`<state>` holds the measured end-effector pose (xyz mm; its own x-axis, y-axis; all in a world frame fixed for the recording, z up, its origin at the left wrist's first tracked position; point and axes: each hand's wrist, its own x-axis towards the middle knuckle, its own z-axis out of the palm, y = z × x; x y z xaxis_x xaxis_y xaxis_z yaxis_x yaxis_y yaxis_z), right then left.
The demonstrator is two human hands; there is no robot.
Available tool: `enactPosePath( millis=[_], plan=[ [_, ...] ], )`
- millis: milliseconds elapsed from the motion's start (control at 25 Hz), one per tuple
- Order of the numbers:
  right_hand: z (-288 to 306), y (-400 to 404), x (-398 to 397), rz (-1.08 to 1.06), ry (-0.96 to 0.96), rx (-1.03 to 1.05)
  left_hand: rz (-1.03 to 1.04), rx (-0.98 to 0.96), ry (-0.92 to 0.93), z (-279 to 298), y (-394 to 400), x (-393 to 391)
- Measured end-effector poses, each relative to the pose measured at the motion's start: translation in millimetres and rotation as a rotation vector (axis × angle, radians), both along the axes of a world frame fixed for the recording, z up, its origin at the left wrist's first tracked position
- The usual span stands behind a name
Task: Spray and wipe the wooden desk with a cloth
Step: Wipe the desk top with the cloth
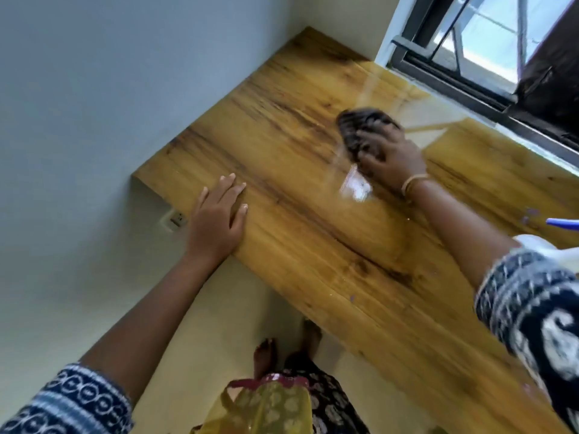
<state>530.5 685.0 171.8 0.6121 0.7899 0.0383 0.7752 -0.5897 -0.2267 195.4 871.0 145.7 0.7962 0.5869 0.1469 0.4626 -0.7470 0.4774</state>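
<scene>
Two bare hands on one wooden desk point(313, 233), which runs from the grey wall point(94, 89) along under the window point(488, 51).

Left hand point(216, 220): laid flat on the desk's near edge by its end, fingers straight and slightly spread, holding nothing.

Right hand point(388, 155): farther along the desk toward the window, fingers curled over a dark bunched cloth point(360, 130) and pressing it to the wood; a bangle point(413, 183) at the wrist. The cloth and hand are blurred.

Spray bottle point(560, 225): partly hidden behind the right forearm at the right edge; blue nozzle and white body show.

Both sleeves dark blue with white pattern. Wall socket point(177, 218) below the desk's end.
</scene>
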Motion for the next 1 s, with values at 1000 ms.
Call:
enactPosePath(
  millis=[1000],
  plan=[
    [-4.2,125.8,-4.6,-0.152,0.033,-0.03,0.128,-0.034,-0.279,-11.1,-12.9,-9.0]
  ],
)
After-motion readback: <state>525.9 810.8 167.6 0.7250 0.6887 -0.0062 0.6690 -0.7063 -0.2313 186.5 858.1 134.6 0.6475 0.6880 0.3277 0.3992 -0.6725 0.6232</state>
